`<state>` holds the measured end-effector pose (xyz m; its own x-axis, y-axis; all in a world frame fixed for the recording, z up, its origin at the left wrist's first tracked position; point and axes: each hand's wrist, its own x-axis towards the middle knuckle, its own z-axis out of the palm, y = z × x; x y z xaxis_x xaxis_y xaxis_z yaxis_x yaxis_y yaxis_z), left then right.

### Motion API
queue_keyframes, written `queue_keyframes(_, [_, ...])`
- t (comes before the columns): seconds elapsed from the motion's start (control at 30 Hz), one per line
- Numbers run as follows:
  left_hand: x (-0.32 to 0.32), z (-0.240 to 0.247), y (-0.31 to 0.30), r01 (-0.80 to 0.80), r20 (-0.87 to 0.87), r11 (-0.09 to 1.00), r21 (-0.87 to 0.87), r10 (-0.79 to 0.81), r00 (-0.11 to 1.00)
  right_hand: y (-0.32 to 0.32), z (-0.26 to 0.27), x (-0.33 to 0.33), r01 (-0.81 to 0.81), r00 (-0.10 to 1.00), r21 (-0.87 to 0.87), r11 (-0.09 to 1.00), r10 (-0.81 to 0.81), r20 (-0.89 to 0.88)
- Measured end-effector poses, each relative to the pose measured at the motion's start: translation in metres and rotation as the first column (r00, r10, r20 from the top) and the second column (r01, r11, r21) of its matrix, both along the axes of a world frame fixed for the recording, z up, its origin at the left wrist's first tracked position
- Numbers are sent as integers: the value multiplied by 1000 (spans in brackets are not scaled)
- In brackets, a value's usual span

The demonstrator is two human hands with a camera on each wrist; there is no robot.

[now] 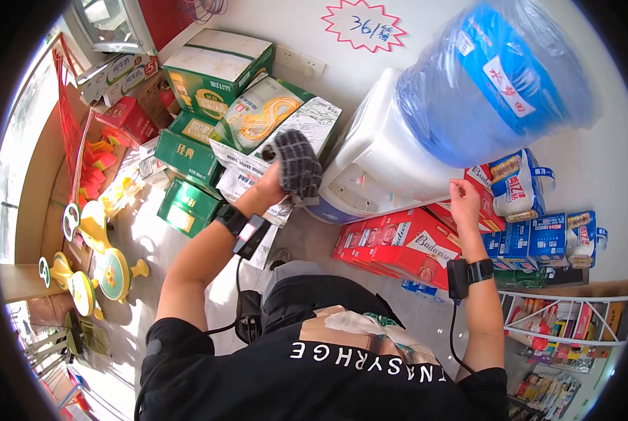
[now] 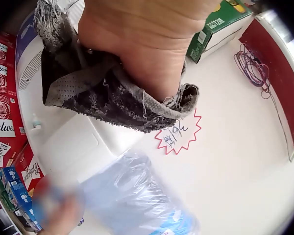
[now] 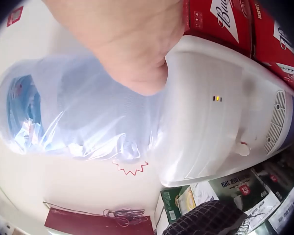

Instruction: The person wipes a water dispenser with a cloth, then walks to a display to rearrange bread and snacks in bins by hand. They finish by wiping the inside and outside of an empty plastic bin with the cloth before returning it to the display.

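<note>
A dark grey checked cloth [image 1: 300, 165] is hanging over the left hand [image 1: 270, 186], covering its fingers, so how tightly they are closing on it I cannot tell. The cloth is lying just beside the front of the white water dispenser [image 1: 380, 165], on its grille side; the left hand is coming in from the carton side, the nearer of the two to the drip grille [image 3: 277, 122]. In the left wrist view the cloth is showing a rough looped pile, a rolled pale hem and loose, fraying threads.

The dispenser's long axis, bottle included, is slanting in the head view from the purple base at lower left toward upper right. Its smooth, glossy plastic body is rounding at the edges, and a small pale tap [image 3: 242, 148] is protruding above the grille. The right hand [image 1: 466, 203] is hovering or resting near the bottle end, fingers loosely bending and holding nothing; contact I cannot tell. The big blue water bottle [image 1: 433, 105] is sitting on top, wrapped in crinkling clear film.

Further out, boxy green cartons [image 1: 187, 147] are stacking up on the left, while red cardboard beer cases [image 1: 398, 245] are standing on the floor on the other side.
</note>
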<state>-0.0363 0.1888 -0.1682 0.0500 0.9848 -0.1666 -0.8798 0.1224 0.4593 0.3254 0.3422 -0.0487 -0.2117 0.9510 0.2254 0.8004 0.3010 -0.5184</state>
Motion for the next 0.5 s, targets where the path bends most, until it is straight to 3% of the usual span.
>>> queue_keyframes(0.03, [9,-1,4,-22,-75,998,-58,17,997,6,-2,0,-1,998,52,999,-3,69])
queue_keyframes(0.27, [44,-9,50,-19,-36,998,-68,16,999,24,-13,-11,82,950,189,979,-134,283])
queue_keyframes(0.3, [46,-6,60,-67,-112,991,-114,54,992,30,-12,-10,86,945,124,989,-120,304])
queue_keyframes(0.43, [48,15,111,-227,-486,956,-186,112,867,56,-30,-8,83,971,233,969,-132,199])
queue_keyframes(0.5, [47,5,156,-108,-623,994,30,103,775,67,-40,-5,28,991,179,983,-51,125])
